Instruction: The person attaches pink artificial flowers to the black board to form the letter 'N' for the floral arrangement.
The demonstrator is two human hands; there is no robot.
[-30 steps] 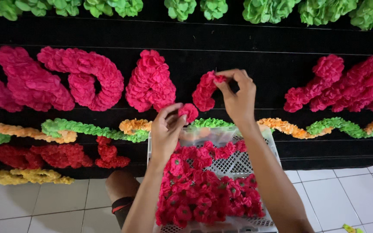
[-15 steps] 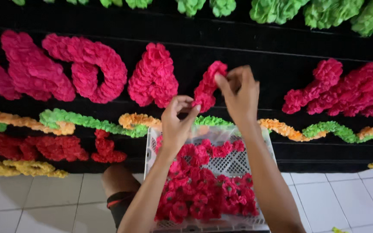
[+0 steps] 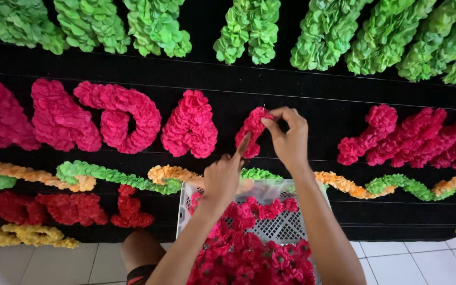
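My right hand (image 3: 290,138) pinches the top of a small pink paper-flower cluster (image 3: 250,128) on the black board (image 3: 302,89), where a thin pin sticks out. My left hand (image 3: 224,178) is just below it, its index finger stretched up and pressing the cluster's lower edge. Its other fingers are curled and its palm is hidden. Under both forearms stands a white mesh crate (image 3: 279,230) filled with several red paper flowers (image 3: 249,259).
Pink flower shapes (image 3: 116,113) fill the board's middle row left and right (image 3: 407,138), with green ones (image 3: 249,31) above. An orange and green garland (image 3: 106,178) runs below, with red (image 3: 48,208) and yellow (image 3: 27,236) pieces lower left. My knee (image 3: 138,252) rests on white floor tiles (image 3: 418,261).
The view has drawn closer to the board. My left hand rose from over the crate with a pink flower to the cluster, and now only its index finger touches it. My right hand stays at the cluster's top.
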